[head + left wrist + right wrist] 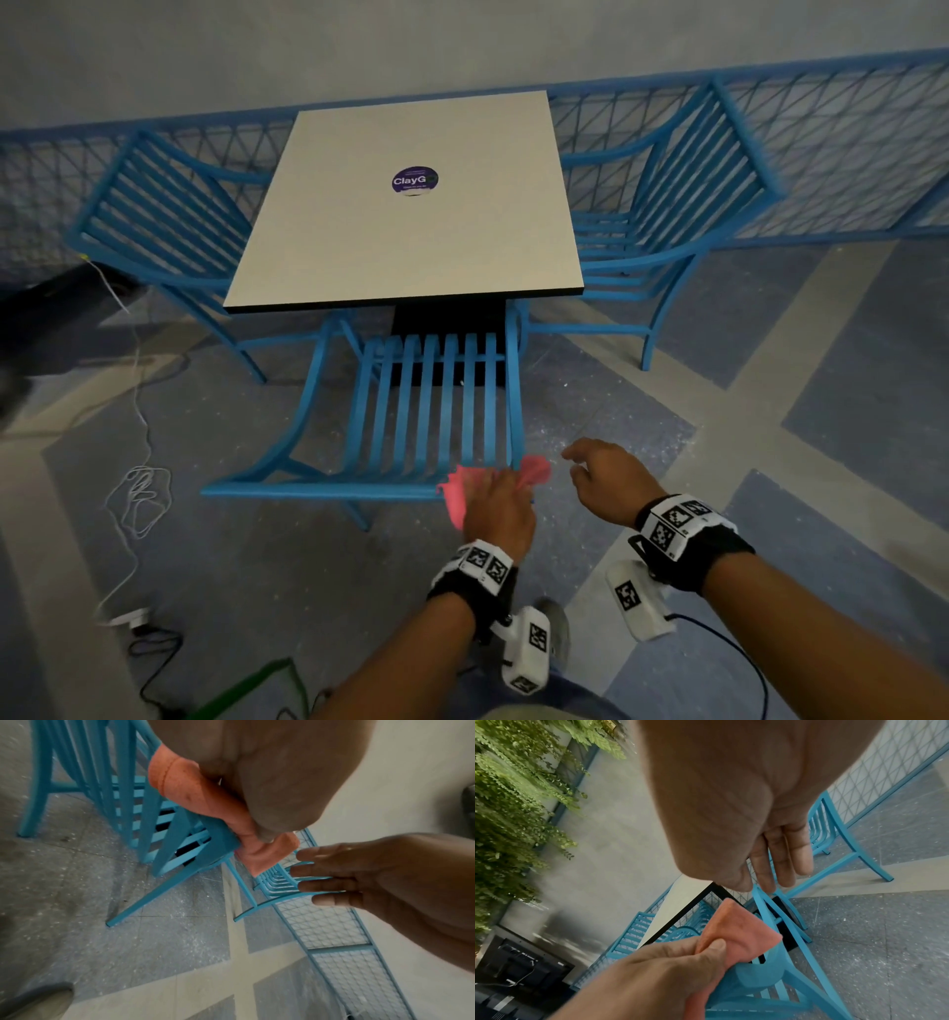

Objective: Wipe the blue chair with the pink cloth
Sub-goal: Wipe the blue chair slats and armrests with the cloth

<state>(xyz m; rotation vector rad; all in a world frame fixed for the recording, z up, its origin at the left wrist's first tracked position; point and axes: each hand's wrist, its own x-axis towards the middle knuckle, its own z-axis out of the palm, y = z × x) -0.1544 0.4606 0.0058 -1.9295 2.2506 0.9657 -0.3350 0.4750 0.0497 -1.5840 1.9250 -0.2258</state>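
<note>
The blue chair (pixel 308 491) stands tucked under the table with its slatted back toward me. My left hand (pixel 500 506) grips the pink cloth (pixel 457 493) against the right end of the chair's top rail. In the right wrist view the left hand's (pixel 667 967) thumb pinches the cloth (pixel 739 929) over the rail corner (pixel 757 977). The cloth (pixel 185 787) drapes over the rail (pixel 177 833) in the left wrist view. My right hand (pixel 601 473) hovers just right of the chair, fingers relaxed and holding nothing; the right hand (pixel 359 880) is apart from the cloth.
A white square table (pixel 359 246) sits beyond the chair, with one more blue chair at its left (pixel 154 205) and one at its right (pixel 683 180). A blue mesh fence (pixel 847 144) runs behind. A white cable (pixel 138 493) lies coiled on the floor at left.
</note>
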